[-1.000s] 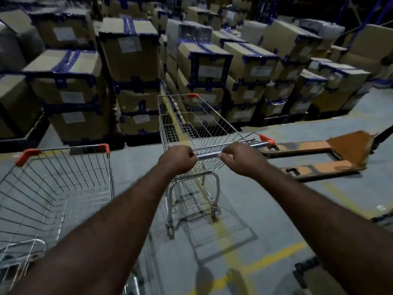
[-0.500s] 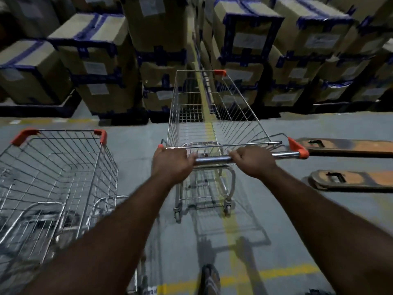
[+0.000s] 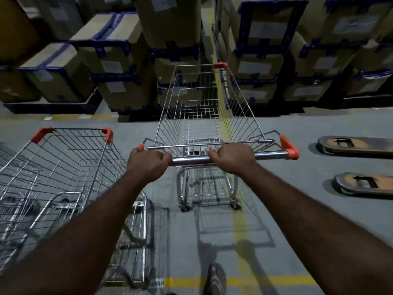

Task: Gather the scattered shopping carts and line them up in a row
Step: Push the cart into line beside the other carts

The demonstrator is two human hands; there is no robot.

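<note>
Left hand [image 3: 146, 165] and right hand [image 3: 231, 159] were each curled over the chrome handle bar w/ orange end caps [image 3: 270, 155], knuckles up and set apart. The left was at the bar's left end, the right nr the ctr. Both forearms reached fwd, almost straight.

The bar belonged to a silver wire shopping cart [image 3: 238, 103], upright straight ahead, its nose toward stacked brown cardboard boxes w/ blue tape [image 3: 119, 60]; the gap to them was hard to judge. A second silver wire cart w/ orange corners [image 3: 76, 129] stood just beside it on the left, not touching, w/ a narrow gap btwn them.

On the right, open grey concrete floor [image 3: 308, 128] ran to two orange pallet-jack forks [image 3: 357, 143]. A yellow floor line [image 3: 240, 228] ran under the held cart, and a sandalled foot [image 3: 215, 277] was at the bottom edge.
</note>
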